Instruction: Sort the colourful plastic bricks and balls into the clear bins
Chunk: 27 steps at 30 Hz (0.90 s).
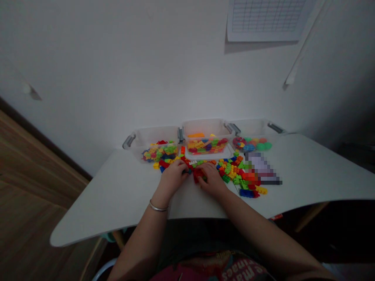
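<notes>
My left hand (pixel 175 176) is over the table at the front of the brick pile, its fingers closed around something small and dark, perhaps a blue brick. Just to its right, my right hand (pixel 211 178) is closed on a red building brick (pixel 197 176) low over the tabletop. Loose building bricks (pixel 231 168) in red, yellow, green, orange and blue spread behind both hands and to the right. A blue brick (pixel 246 193) and a yellow brick (pixel 261 190) lie at the pile's near right end. My fingers partly hide what they grip.
Three clear bins stand along the wall: the left bin (pixel 155 134) and middle bin (pixel 205 127) hold bricks, the right bin (pixel 252 128) colourful round pieces. A white lid (pixel 209 155) lies under the middle bin. A blurred-out flat item (pixel 262 166) rests on the white table (pixel 123 199), right of the pile.
</notes>
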Motion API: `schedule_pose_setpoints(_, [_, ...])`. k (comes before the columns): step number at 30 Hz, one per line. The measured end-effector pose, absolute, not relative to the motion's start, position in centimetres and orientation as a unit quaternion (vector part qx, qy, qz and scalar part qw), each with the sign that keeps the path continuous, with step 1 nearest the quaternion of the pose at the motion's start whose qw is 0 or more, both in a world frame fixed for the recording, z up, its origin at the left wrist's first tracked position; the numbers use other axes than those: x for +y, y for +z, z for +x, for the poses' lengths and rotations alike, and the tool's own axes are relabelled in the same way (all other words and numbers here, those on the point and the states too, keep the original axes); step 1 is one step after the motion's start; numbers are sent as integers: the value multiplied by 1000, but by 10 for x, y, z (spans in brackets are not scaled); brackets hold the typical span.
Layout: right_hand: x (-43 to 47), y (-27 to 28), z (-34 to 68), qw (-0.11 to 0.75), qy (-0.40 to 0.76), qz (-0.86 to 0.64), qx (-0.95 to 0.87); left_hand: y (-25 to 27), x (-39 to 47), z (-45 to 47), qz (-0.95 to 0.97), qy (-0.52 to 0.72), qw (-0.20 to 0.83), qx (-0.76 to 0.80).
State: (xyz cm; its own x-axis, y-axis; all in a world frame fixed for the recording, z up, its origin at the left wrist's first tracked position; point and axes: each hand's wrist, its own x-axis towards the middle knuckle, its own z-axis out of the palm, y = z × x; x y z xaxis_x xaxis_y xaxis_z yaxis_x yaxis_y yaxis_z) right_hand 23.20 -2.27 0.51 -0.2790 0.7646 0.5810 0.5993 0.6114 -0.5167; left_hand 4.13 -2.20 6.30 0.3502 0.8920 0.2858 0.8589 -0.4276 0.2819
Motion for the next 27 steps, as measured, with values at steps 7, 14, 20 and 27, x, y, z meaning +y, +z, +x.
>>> schedule_pose_setpoints(7, [-21, 6, 235, 410, 110, -432, -795, 69, -4, 48, 721, 459, 162, 494])
schedule_pose_setpoints(14, [-21, 8, 238, 413, 117, -436, -791, 83, 23, 60, 616, 601, 232, 453])
schedule_pose_setpoints(20, [-18, 5, 242, 412, 121, -429, -795, 98, 48, 74, 619, 639, 108, 445])
schedule_pose_setpoints(27, [-15, 2, 246, 411, 108, -424, -800, 116, 70, 90, 736, 474, -33, 482])
